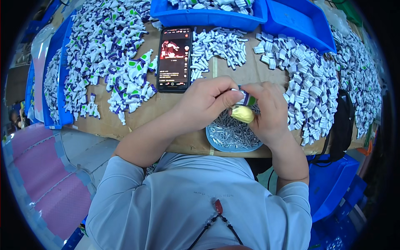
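Both my hands meet above a light-blue bowl point(212, 143) of thin silvery metal pins point(233, 134). My left hand point(207, 100) pinches one side of a small white, purple and green toy figure body point(251, 100) between thumb and forefinger. Fingers of my right hand point(268, 108) close on the other side of it. A yellow covering point(242, 113), seemingly on my right thumb, lies just below the piece. Most of the toy body is hidden by my fingers, so I cannot make out any pin in it.
Similar toy bodies point(129, 79) are heaped at left. A phone point(174, 60) lies beside small white tube-shaped parts point(218, 48). White ribbed parts point(310, 89) are piled at right. Blue bins point(208, 17) line the table's back; a black strap bag point(342, 125) hangs at the right edge.
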`<state>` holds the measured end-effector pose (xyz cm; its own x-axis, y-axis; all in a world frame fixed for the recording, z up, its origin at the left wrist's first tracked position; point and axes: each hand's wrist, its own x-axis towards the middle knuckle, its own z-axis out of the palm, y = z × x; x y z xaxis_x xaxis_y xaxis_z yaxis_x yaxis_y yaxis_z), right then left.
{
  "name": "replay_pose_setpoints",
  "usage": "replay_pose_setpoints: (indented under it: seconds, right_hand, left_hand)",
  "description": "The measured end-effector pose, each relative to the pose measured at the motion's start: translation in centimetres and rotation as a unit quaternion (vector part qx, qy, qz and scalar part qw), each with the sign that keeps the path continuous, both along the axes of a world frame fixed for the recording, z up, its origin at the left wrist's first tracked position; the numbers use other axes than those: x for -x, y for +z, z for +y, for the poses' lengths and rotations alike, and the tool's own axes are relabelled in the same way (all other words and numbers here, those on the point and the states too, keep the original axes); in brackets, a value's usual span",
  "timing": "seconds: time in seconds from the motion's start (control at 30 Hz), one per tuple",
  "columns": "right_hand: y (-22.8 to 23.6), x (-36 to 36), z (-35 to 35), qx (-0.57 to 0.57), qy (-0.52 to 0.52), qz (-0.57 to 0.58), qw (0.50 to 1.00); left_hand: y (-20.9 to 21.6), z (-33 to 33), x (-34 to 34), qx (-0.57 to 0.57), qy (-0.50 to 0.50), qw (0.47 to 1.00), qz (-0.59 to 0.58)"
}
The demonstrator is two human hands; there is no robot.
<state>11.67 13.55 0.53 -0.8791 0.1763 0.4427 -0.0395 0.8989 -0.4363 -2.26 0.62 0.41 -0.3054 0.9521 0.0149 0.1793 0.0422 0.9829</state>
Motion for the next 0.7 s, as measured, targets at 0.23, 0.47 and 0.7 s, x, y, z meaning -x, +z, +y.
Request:
replay_pose_setpoints:
  seconds: [0.23, 0.47, 0.7]
  right_hand:
    - [0.1, -0.6, 0.4, 0.309, 0.06, 0.098, 0.944]
    - [0.5, -0.4, 0.1, 0.292, 0.101, 0.138, 0.941]
    - [0.9, -0.5, 0.1, 0.265, 0.111, 0.143, 0.947]
  left_hand:
    - [-1.1, 0.2, -0.2, -0.188, 0.066, 0.978, 0.068]
    - [-0.5, 0.1, 0.1, -0.248, 0.036, 0.963, 0.101]
    - [-0.2, -0.3, 0.6, -0.224, -0.022, 0.968, 0.114]
